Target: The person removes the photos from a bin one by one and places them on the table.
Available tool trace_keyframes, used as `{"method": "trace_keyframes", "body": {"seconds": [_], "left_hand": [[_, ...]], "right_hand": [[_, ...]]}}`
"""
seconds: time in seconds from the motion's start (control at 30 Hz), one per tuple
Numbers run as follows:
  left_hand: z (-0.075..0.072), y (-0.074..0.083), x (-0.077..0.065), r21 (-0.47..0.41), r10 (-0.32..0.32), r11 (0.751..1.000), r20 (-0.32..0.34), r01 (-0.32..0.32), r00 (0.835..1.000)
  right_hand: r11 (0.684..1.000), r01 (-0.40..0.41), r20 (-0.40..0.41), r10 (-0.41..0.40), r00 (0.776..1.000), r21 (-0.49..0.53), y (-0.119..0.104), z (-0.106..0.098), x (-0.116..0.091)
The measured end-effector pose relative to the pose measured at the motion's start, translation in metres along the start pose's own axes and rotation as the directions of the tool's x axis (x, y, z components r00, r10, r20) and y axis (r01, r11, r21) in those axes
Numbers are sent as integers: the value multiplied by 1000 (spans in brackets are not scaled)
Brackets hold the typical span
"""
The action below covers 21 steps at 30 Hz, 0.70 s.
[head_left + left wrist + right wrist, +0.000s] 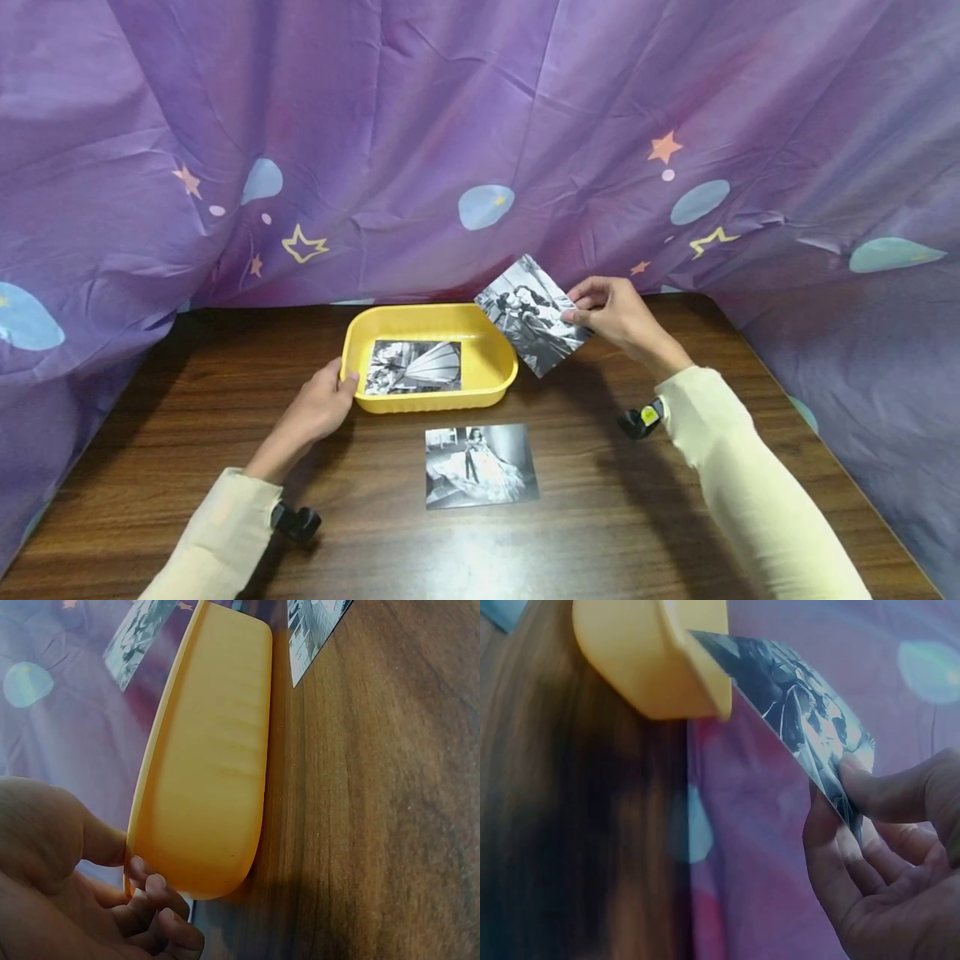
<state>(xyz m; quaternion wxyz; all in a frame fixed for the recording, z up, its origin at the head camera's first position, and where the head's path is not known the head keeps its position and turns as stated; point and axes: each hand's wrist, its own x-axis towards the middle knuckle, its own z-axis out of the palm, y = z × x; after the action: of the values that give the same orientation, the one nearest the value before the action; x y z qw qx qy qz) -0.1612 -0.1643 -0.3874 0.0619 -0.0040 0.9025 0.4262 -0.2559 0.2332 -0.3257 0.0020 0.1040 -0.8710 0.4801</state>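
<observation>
A yellow plastic basket [431,402] stands toward the back of the table. My left hand [324,402] pinches its left rim, thumb over the edge and fingers outside, as the left wrist view also shows. Inside the basket lies a black-and-white photo [416,367] of a wide striped gown. Between thumb and fingers, my right hand [618,317] holds another black-and-white photo [531,315] by its right corner, tilted and raised beside the basket's right end. A third photo [482,467], of a figure in a spreading dress, lies flat in front of the basket.
The brown wood-grain table [600,533] reaches back to a purple curtain [420,125] printed with stars and blobs. Small black cameras are strapped at both wrists, over pale yellow sleeves [750,467].
</observation>
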Motion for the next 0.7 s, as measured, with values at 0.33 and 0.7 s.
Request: {"method": "trace_keyframes", "body": {"seconds": [0.33,0.7], "left_hand": [[-1,1,-2,-2,19,1000,-5,-19,1000],[-1,0,-2,3,34,999,-16,-33,999]], "right_hand": [[979,-145,-46,152,987,142,31,-12,-15],[928,-269,-37,288,957,260,63,7,-25]]}}
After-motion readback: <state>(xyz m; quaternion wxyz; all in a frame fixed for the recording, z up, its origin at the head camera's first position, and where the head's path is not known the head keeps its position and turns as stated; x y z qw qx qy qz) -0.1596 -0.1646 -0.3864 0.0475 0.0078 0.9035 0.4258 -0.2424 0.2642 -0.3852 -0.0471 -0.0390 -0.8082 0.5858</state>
